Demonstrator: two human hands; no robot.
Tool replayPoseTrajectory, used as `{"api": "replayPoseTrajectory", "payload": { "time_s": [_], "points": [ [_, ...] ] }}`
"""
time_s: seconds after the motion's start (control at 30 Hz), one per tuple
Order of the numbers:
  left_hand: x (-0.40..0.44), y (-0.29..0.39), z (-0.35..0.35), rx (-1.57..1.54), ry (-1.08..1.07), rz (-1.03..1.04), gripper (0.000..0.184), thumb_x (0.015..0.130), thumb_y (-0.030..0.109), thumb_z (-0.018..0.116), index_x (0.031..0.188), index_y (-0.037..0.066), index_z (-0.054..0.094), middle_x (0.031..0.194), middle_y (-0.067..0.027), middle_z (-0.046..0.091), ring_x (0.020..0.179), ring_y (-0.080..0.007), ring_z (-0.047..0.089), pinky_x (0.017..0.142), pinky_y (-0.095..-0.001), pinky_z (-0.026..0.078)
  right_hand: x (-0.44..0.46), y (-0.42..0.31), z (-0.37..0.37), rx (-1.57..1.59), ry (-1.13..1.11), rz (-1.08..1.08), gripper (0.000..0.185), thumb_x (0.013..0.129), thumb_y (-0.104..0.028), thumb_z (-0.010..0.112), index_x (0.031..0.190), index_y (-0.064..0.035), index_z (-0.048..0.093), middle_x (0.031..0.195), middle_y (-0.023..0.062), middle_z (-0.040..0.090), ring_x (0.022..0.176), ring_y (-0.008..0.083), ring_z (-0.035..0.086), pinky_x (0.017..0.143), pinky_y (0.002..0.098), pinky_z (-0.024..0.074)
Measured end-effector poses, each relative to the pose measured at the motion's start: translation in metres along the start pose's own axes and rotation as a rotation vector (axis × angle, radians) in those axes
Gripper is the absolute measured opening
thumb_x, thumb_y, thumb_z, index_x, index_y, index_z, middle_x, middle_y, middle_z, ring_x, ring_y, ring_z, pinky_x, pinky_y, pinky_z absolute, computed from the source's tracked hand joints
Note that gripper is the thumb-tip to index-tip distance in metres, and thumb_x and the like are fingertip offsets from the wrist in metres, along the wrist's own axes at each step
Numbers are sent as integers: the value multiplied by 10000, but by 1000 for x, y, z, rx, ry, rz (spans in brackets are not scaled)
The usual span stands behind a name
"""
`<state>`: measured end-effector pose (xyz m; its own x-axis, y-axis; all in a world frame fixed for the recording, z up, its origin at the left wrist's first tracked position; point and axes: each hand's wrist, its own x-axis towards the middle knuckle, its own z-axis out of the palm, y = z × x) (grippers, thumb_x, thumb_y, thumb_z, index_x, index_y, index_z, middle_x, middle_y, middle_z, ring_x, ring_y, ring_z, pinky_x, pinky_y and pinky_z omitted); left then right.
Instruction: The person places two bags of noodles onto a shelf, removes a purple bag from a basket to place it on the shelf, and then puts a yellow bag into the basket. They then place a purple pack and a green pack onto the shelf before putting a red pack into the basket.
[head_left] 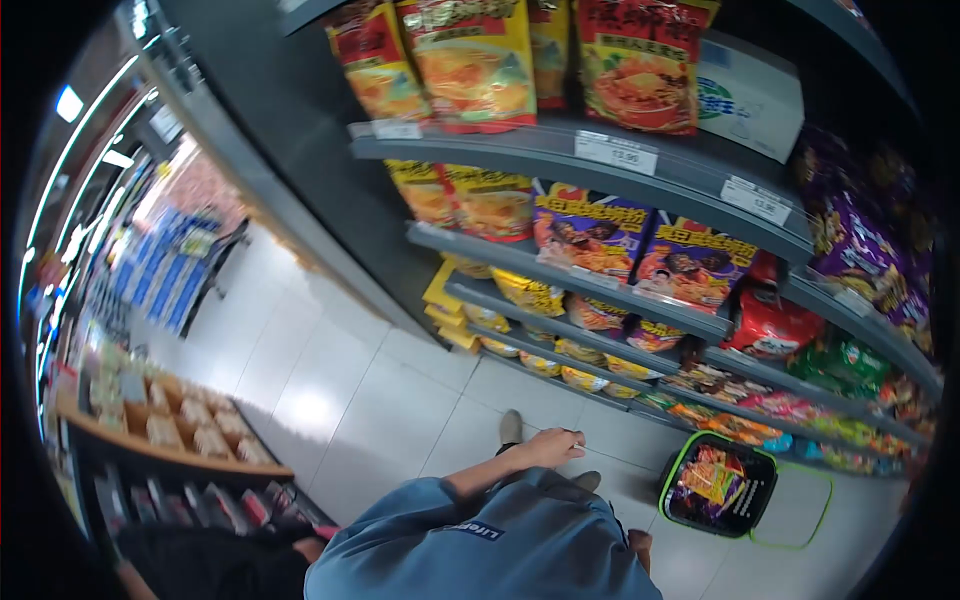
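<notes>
My left hand point(553, 448) is held in front of my blue shirt, above the floor and my shoes. Its fingers look loosely curled together, and I see nothing in them. Low at my right side, my right hand point(639, 545) shows only in part against the shirt; its fingers are too hidden to read. To the right on the floor stands a black shopping basket point(666, 492) with a green rim. Colourful snack packets point(712, 480) lie inside it. Both hands are apart from the basket and the shelves.
Shelves point(480, 148) of bagged instant noodles point(470, 60) rise ahead, with purple snack bags point(855, 235) at right. A wooden display stand point(260, 468) is at left. Another person in dark clothes point(215, 560) is close at lower left. Pale tiles point(390, 400) cover the aisle.
</notes>
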<state>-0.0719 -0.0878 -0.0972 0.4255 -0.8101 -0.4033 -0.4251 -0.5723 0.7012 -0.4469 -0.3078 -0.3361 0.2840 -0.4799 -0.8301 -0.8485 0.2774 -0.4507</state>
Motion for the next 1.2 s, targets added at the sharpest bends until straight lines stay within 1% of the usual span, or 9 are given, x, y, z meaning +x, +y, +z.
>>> {"api": "replayPoseTrajectory", "payload": {
  "time_s": [0.1, 0.3, 0.47, 0.53, 0.6, 0.77, 0.83, 1.0, 1.2],
  "points": [
    [-11, -45, 33, 53, 38, -124, 335, 903, 342, 554, 1057, 51, 610, 1015, -199, 649, 997, -383, 606, 863, -466, 471, 43, 48, -24, -679, -136, -118, 199, 859, -185, 544, 957, -23, 604, 771, 113, 642, 599, 239, 629, 461, 349, 488],
    [-36, -152, 79, 143, 23, -355, 377, 868, 357, 562, 939, 6, 679, 1036, -219, 635, 995, -379, 607, 862, -464, 480, 53, 9, -50, 85, -31, 107, 193, 868, -189, 536, 951, -30, 609, 773, 109, 639, 599, 240, 635, 458, 352, 489],
    [-40, -176, 90, 138, 75, -451, 384, 873, 343, 548, 912, -12, 690, 1002, -227, 656, 991, -362, 621, 854, -449, 491, 42, -47, -45, 230, 42, -23, 195, 874, -197, 540, 954, -37, 618, 766, 102, 636, 606, 235, 642, 458, 347, 488],
    [-28, -194, 100, 123, 108, -432, 394, 874, 340, 541, 830, -20, 695, 845, -222, 676, 827, -353, 664, 777, -447, 521, 44, -63, -48, 239, 69, -97, 199, 876, -203, 547, 960, -40, 623, 758, 96, 634, 614, 229, 644, 459, 341, 486],
    [-14, -207, 108, 66, 49, -465, 393, 873, 344, 521, 876, -10, 693, 941, -213, 661, 918, -368, 629, 826, -454, 497, 41, -68, -49, 226, 70, -262, 187, 877, -215, 574, 945, -51, 633, 746, 88, 634, 602, 216, 640, 447, 324, 473],
    [-24, -175, 126, -81, 27, -529, 375, 878, 329, 496, 907, 13, 695, 940, -201, 668, 871, -351, 650, 793, -446, 510, 57, -31, -66, 278, 129, -170, 160, 847, -207, 597, 922, -68, 616, 733, 96, 632, 565, 224, 622, 424, 336, 452],
    [-37, -152, 124, -241, 161, -592, 381, 883, 278, 518, 734, -43, 659, 621, -145, 639, 523, -257, 638, 533, -383, 538, 68, -14, -73, 251, 83, -104, 165, 844, -204, 591, 939, -70, 606, 752, 103, 632, 580, 236, 626, 436, 348, 459],
    [-53, -131, 156, -447, 318, -837, 359, 878, 249, 536, 794, -76, 663, 638, -172, 646, 534, -258, 647, 484, -382, 537, 140, 63, -122, 196, -60, 223, 224, 829, -186, 560, 1026, -79, 552, 846, 138, 632, 654, 295, 643, 500, 412, 495],
    [-34, -62, 211, -425, 251, -987, 332, 868, 232, 533, 808, -63, 672, 667, -189, 651, 548, -269, 660, 490, -388, 544, 116, 3, -199, 186, -67, -146, 223, 863, -186, 575, 1049, -71, 616, 792, 77, 623, 645, 212, 619, 513, 343, 493]
  ]
}}
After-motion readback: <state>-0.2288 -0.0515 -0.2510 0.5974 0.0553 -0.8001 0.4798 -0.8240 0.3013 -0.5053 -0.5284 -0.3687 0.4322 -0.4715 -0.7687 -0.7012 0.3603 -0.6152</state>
